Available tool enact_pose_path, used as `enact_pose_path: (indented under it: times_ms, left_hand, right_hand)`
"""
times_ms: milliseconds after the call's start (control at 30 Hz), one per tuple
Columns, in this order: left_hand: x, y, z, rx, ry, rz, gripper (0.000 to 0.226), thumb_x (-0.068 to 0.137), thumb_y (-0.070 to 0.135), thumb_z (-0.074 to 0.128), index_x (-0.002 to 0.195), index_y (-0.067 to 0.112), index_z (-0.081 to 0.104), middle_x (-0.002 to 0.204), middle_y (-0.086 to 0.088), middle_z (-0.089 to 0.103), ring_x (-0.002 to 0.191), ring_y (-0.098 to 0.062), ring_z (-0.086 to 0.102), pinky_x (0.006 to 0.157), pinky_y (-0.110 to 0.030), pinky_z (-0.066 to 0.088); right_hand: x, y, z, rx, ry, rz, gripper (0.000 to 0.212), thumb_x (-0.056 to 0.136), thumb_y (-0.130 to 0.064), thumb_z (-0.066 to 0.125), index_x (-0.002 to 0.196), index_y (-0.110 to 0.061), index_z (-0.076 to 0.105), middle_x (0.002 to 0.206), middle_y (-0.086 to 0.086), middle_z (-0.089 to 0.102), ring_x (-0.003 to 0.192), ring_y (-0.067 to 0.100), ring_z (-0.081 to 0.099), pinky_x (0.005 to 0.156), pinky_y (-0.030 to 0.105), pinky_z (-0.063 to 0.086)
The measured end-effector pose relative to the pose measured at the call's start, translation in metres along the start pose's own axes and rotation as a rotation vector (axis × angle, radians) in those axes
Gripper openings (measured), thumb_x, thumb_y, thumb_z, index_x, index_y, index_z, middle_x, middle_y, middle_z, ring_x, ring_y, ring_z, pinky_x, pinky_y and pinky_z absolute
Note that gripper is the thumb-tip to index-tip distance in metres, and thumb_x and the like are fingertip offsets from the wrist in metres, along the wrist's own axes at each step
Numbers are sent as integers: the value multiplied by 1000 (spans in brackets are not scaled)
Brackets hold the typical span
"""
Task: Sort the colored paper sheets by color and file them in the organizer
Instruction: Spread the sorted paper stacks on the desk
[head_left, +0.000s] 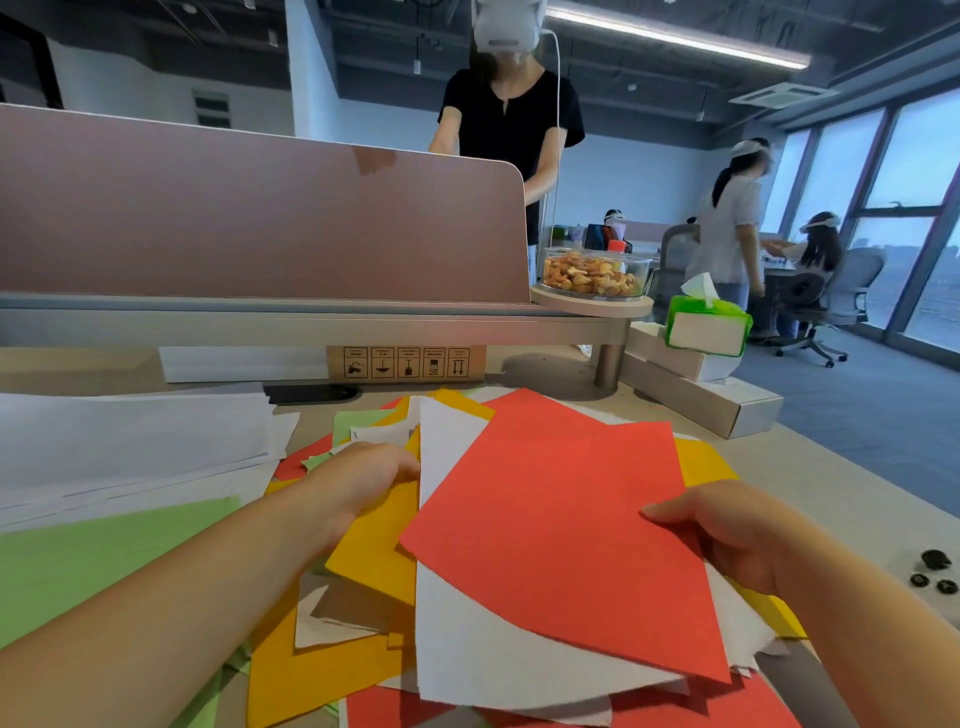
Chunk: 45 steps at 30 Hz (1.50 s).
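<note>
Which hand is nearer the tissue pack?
Right. The right hand holds the red sheet, straight this side of the tissue pack; the left hand is off to the left.

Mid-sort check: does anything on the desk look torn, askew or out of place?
Yes. The sheets lie in a mixed jumble, fanned at all angles. A small green scrap beside the left hand has a jagged, torn-looking edge. The right hand holds the top red sheet. No organizer is in view.

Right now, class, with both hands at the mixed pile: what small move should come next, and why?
Probably lift the red sheet clear with the right hand, whose thumb pinches its edge. It lies topmost, over a white sheet and yellow sheets, so it should come free alone. The left hand could steady the rest.
</note>
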<state>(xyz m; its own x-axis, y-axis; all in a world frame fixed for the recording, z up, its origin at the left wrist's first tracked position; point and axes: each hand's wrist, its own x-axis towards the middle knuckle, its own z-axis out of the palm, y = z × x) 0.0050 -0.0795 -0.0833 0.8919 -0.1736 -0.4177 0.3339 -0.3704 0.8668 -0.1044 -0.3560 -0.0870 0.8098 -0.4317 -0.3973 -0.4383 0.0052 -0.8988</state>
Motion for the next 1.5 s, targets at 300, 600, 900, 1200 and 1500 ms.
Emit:
enact_pose_path:
  times_ms: [300,600,900,1200,1500]
  left_hand:
    - [-1,-1,2,-202,-80,-11,24,87,25,56,107,12,59,84,-18,72,64,-32,68,63,-37,55]
    - [-1,-5,4,-2,-51,64,30,86,12,68,115,14,59,90,-14,74,76,-32,72,62,-40,58]
    - [-2,-8,6,-53,-66,123,25,87,16,68,112,15,62,87,-13,75,77,-32,72,67,-43,59]
    - [-18,9,-10,-143,-100,217,27,82,12,73,108,17,66,85,-7,76,75,-26,73,65,-38,57]
    - [-83,10,-111,-183,30,328,25,81,16,73,105,11,68,93,-13,75,84,-32,71,81,-50,56]
  right_hand:
    - [7,1,1,37,36,-10,10,85,8,55,92,3,58,85,20,61,66,28,56,69,35,48]
    - [4,1,1,-1,-50,-48,27,82,9,54,107,7,62,96,24,67,81,33,61,80,40,49]
    - [2,0,3,20,-158,-48,21,90,1,50,106,2,64,91,19,71,63,25,68,61,31,56]
    - [-15,-7,10,243,-184,-100,31,68,1,64,99,-1,67,91,20,72,63,27,69,67,39,57]
    - [-69,-50,88,235,-345,-112,11,79,-3,58,85,2,67,70,18,72,49,24,68,44,30,55]
